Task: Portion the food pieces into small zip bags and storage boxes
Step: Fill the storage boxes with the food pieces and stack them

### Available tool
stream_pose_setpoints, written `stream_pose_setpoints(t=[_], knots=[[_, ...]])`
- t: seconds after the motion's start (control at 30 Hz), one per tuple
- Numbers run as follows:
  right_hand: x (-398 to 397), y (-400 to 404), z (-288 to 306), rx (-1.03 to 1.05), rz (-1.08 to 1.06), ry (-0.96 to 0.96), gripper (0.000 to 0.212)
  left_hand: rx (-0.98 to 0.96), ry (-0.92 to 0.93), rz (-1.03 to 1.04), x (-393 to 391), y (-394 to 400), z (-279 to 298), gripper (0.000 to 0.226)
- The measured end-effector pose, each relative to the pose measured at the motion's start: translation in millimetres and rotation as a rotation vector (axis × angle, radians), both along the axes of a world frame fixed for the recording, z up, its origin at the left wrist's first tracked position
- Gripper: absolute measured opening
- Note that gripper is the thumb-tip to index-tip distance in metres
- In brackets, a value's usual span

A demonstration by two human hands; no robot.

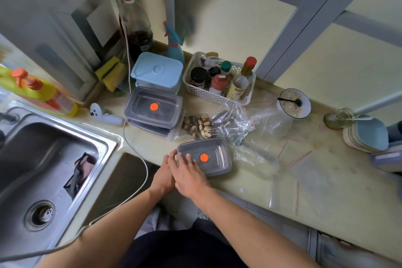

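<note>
A grey lidded storage box (pixel 215 154) with an orange sticker sits at the counter's front edge. My right hand (pixel 188 173) lies flat on the left part of its lid with the fingers spread. My left hand (pixel 166 172) touches the box's left end, partly hidden behind the right hand. Just behind the box lies a zip bag of mixed nuts (pixel 196 126). Two more grey storage boxes (pixel 153 107) stand stacked to the left of the nuts. Several empty zip bags (pixel 250 128) lie crumpled and flat to the right.
A steel sink (pixel 43 159) lies at left. At the back stand a blue lidded container (pixel 156 70), a white basket of bottles (pixel 217 95) and a bowl of oats with a spoon (pixel 293 103). Stacked plates (pixel 367 135) sit far right. A white cable (pixel 139 159) crosses the counter edge.
</note>
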State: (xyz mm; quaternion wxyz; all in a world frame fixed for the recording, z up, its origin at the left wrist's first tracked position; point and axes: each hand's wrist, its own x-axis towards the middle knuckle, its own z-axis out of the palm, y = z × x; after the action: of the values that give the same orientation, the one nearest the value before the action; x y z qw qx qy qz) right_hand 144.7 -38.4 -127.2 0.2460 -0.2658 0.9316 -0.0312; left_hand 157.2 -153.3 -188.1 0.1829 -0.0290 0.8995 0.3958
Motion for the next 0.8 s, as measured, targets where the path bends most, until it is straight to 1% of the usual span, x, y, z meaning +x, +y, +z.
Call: stream_pose_setpoints(t=[0.07,0.1,0.13,0.17,0.2,0.23,0.27,0.3,0.33,0.37,0.43,0.5,0.53,0.63,0.7,0.73,0.8], knots=[[-0.2,-0.8,5.4,-0.058,-0.015,0.046,0.064,-0.025,0.040,-0.006,0.9,-1.8,-6.4,0.054],[-1.2,-1.2,9.3,-0.100,-0.016,0.095,0.052,-0.034,0.031,0.001,2.4,-2.6,-8.4,0.047],[-3.6,-1.3,13.1,-0.151,-0.015,0.157,0.040,-0.046,0.042,-0.021,3.6,-2.3,-13.1,0.039],[-7.4,-0.1,17.2,-0.214,-0.018,0.229,0.030,-0.092,0.067,-0.068,4.3,-1.4,-13.6,0.037],[-13.6,2.2,20.2,-0.283,-0.024,0.309,0.023,-0.136,0.090,-0.065,2.9,-0.4,-11.3,0.033],[-21.2,5.9,23.3,-0.353,-0.033,0.387,0.022,-0.126,0.118,-0.033,3.1,-1.6,-10.8,0.025],[-29.8,10.3,26.4,-0.414,-0.051,0.473,0.024,-0.091,0.081,-0.043,3.0,-1.2,-11.2,0.041],[-38.6,16.2,30.3,-0.466,-0.085,0.553,0.023,-0.117,0.087,-0.077,0.8,-1.1,-14.0,0.066],[-48.2,23.5,34.7,-0.507,-0.127,0.623,0.020,-0.119,0.029,-0.083,-0.4,0.7,-12.2,0.078],[-58.2,31.9,41.2,-0.534,-0.178,0.678,0.018,-0.127,0.027,-0.058,-1.9,4.1,-6.4,0.082],[-80.2,53.3,53.1,-0.542,-0.304,0.742,0.024,-0.113,0.001,-0.004,-2.1,9.5,0.1,0.080],[-101.9,82.0,62.2,-0.525,-0.467,0.750,0.026,-0.114,-0.020,0.027,-1.8,12.1,-0.5,0.071],[-110.9,98.4,64.6,-0.516,-0.564,0.737,0.027,-0.096,-0.036,0.093,-3.1,12.4,-0.3,0.066],[-127.0,151.5,62.9,-0.533,-0.902,0.645,0.029,-0.062,-0.087,0.282,-7.2,11.9,-3.8,0.045],[-129.0,184.8,53.6,-0.538,-1.108,0.550,0.029,-0.061,-0.073,0.360,-8.6,11.0,-2.6,0.030],[-128.1,198.9,46.9,-0.529,-1.181,0.504,0.027,-0.050,-0.062,0.392,-9.5,11.5,1.3,0.028],[-124.7,219.5,31.8,-0.509,-1.275,0.427,0.026,-0.021,-0.067,0.424,-11.2,14.3,10.3,0.034]])
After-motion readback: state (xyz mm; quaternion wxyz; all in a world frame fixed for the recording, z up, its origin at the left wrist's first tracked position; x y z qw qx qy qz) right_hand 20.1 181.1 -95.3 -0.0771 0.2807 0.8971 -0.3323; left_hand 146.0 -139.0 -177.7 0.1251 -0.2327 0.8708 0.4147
